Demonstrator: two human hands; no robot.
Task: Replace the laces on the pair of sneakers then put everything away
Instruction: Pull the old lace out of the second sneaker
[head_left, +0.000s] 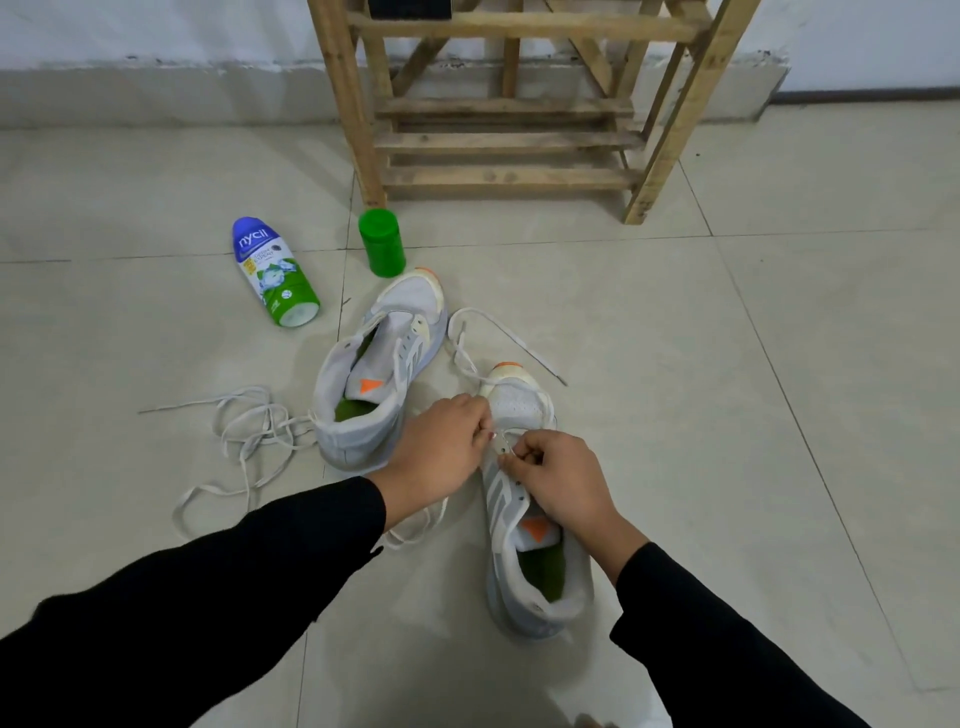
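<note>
Two white-grey sneakers with green insoles and orange tongue tabs stand on the tiled floor. The nearer sneaker (535, 566) points away from me. My left hand (441, 447) grips a white lace (498, 338) at its lower eyelets. My right hand (561, 478) pinches the lace end at an eyelet on the same shoe. The rest of that lace trails past the toe. The other sneaker (374, 374) stands to the left with no lace in it. A loose white lace (244, 431) lies tangled on the floor to its left.
A blue, white and green powder bottle (272, 273) lies on its side at the left. A green lidded jar (382, 241) stands behind the shoes. A wooden slatted rack (498, 104) stands against the wall beyond.
</note>
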